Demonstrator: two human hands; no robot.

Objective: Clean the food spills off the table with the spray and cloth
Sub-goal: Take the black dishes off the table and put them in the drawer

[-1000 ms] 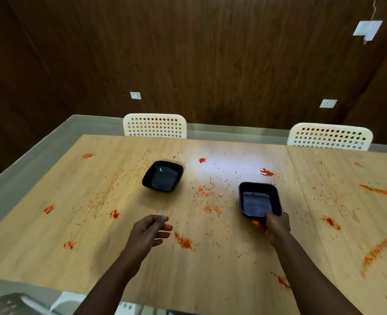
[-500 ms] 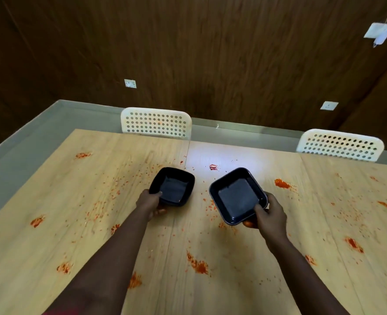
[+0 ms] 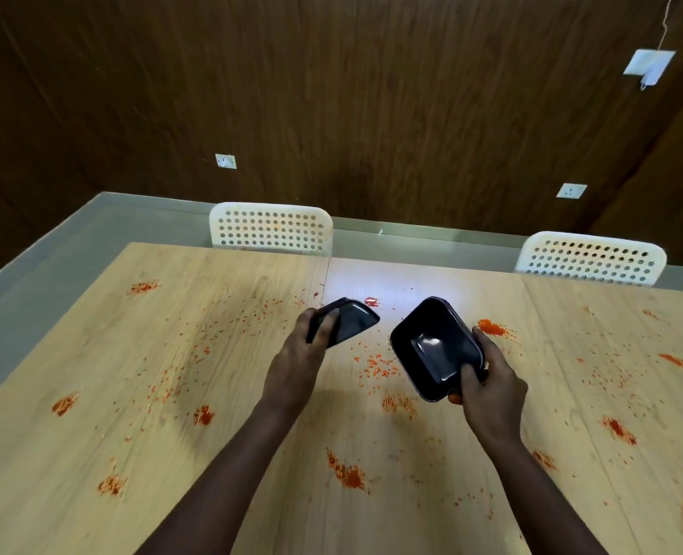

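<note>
left hand (image 3: 305, 346) grips tilted black tray (image 3: 351, 322), its inside hidden | right hand (image 3: 488, 378) grips second tray (image 3: 432, 350), apparently empty | both above spill-stained bench (image 3: 171, 354)

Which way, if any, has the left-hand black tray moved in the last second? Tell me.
Yes. The left black tray lay flat on the table; now the left hand grips it lifted and tilted, off the wood.

Dining or meeting room: long pale wooden table (image 3: 91, 394), white perforated chairs (image 3: 270, 230) along far side, dark wood-panelled wall (image 3: 331, 94) with sockets (image 3: 225, 161).
</note>
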